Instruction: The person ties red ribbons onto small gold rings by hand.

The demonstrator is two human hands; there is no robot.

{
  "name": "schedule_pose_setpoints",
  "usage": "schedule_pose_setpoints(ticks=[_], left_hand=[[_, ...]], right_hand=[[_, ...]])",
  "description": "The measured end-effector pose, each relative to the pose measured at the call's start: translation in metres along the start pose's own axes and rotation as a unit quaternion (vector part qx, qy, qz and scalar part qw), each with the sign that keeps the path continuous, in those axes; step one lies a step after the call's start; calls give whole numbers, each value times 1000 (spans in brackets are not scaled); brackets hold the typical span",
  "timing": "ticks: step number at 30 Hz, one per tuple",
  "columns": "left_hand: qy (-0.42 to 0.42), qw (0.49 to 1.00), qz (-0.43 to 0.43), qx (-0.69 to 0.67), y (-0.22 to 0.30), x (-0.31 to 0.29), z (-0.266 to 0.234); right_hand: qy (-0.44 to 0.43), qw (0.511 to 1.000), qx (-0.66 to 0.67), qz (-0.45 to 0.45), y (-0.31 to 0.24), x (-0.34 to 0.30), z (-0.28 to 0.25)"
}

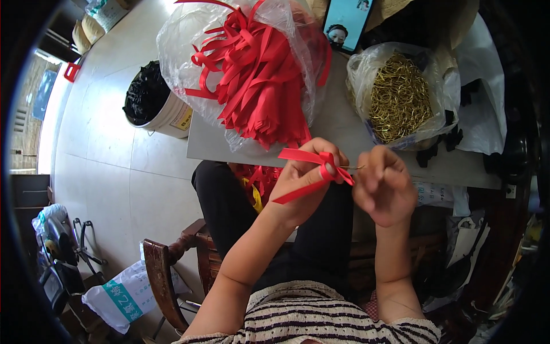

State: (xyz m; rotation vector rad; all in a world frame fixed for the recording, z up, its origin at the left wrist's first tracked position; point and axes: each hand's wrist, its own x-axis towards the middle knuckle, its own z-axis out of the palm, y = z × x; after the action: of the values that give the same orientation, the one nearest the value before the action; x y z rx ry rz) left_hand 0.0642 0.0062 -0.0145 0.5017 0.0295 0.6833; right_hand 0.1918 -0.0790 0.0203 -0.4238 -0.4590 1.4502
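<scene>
My left hand (299, 182) is closed, pinching a red ribbon bow (327, 162) in front of the table edge. The bow's two tails stick out to the left across the fingers. To its right, my right hand (385, 189) has its fingertips drawn together on a thin gold wire tie (356, 167) that reaches the bow. The right fingers are slightly blurred, and the wire's far end is hidden by the bow. Just beyond my left hand, cut red ribbons (260, 80) spill from a clear plastic bag. A second clear bag with many gold wire ties (401, 97) lies beyond my right hand.
A grey table (338, 126) holds both bags and a phone (346, 24) with a lit screen. Left of it stands a white bucket (166, 121) lined with black plastic. A wooden chair arm (157, 266) and a white sack (123, 295) are at the lower left.
</scene>
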Motion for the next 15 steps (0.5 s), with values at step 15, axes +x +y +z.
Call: schedule_pose_setpoints(ticks=[15], left_hand=[[24,976,-173,134,32,-19,3]], right_hand=[[70,794,-598,-82,-14,14,25]])
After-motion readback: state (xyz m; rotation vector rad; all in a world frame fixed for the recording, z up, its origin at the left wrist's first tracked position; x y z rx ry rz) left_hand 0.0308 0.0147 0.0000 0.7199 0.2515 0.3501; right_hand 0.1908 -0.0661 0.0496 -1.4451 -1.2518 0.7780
